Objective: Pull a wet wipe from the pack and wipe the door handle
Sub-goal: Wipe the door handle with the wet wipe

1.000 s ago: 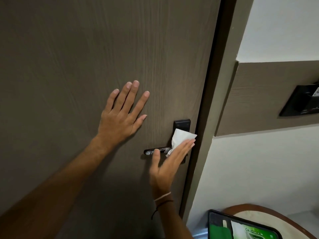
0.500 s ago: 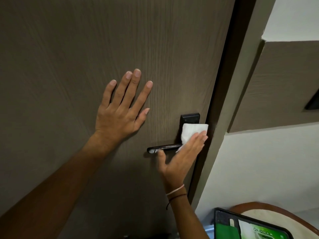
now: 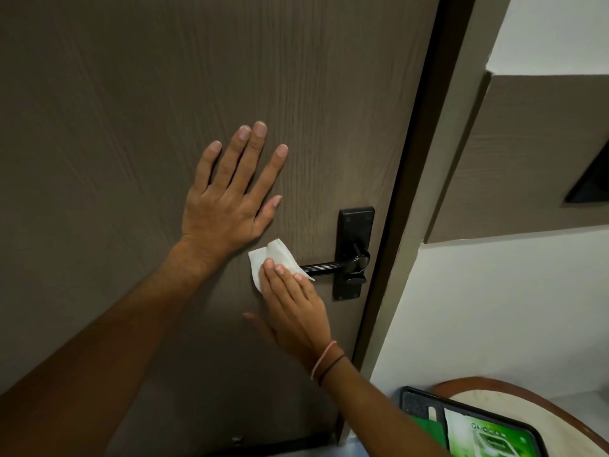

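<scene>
Pressing the wet wipe (image 3: 275, 258) flat on the free end of the door handle (image 3: 324, 266), your right hand (image 3: 295, 311) held it under straight fingers. Your left hand (image 3: 230, 196) lay spread, empty, on the door (image 3: 164, 77). I judged wiping underway; the plate end remained.

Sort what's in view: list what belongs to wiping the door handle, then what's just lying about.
In the job:
wet wipe, pressed on the lever's free end
door handle
right hand
left hand, flat on the door

Lying about:
dark tray with green packaging
round table
dark wall fitting
</scene>
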`<state>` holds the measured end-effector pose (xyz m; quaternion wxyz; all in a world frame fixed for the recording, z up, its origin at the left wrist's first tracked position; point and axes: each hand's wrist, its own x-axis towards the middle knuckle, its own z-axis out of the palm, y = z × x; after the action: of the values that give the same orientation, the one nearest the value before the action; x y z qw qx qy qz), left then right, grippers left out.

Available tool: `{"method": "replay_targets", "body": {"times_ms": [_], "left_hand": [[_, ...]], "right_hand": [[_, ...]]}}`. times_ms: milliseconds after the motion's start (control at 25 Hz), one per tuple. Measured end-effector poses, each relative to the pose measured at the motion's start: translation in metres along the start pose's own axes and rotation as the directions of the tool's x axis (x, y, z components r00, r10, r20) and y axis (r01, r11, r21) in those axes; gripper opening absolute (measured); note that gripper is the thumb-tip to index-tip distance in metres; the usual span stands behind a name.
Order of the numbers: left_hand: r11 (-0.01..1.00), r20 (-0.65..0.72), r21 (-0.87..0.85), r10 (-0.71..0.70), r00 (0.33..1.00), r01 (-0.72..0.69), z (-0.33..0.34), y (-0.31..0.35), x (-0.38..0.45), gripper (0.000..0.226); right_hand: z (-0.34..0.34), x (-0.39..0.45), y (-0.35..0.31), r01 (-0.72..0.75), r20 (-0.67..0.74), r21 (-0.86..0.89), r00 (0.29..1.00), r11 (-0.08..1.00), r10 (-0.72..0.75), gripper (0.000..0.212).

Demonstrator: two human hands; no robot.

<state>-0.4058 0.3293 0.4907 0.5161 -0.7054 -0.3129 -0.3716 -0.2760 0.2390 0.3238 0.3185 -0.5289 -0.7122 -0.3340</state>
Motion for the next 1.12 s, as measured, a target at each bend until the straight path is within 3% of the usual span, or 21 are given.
{"method": "replay_targets", "body": {"times_ms": [80,240,400,520,680,1000,1120], "left_hand": [[1.0,-0.002,-0.009,-0.002,1.0,0.002,0.0,0.0,0.0,0.069],[1.0,0.006,-0.013,-0.004,1.0,0.005,0.003,0.002,-0.001,0.069],[1.0,0.017,-0.024,-0.004,1.0,0.005,0.004,0.001,-0.001,0.069],[1.0,0.019,-0.016,-0.014,1.0,0.014,0.003,0.001,-0.001,0.068],[0.999,0.026,-0.016,-0.03,0.999,0.03,0.0,0.001,-0.001,0.068],[1.0,0.013,-0.018,0.002,1.0,-0.002,0.001,0.0,-0.001,0.07],[1.0,-0.001,-0.014,0.002,1.0,-0.002,0.002,0.0,-0.001,0.069]], "right_hand": [[-0.004,-0.009,0.03,0.053,0.005,-0.037,0.999,0.998,-0.053,0.087],[-0.021,-0.034,0.093,-0.081,-0.05,-0.073,0.996,0.994,0.077,0.092],[-0.028,-0.022,0.088,-0.147,-0.043,0.037,0.988,0.988,0.148,0.083],[-0.03,0.012,0.059,-0.089,-0.009,-0.009,0.996,0.996,0.089,0.066],[-0.029,0.032,0.023,-0.058,0.047,0.056,0.997,0.997,0.056,0.064],[-0.01,-0.006,0.056,0.21,-0.005,-0.076,0.978,0.975,-0.211,0.089],[-0.013,-0.026,0.091,0.194,0.003,-0.123,0.981,0.973,-0.195,0.096]]}}
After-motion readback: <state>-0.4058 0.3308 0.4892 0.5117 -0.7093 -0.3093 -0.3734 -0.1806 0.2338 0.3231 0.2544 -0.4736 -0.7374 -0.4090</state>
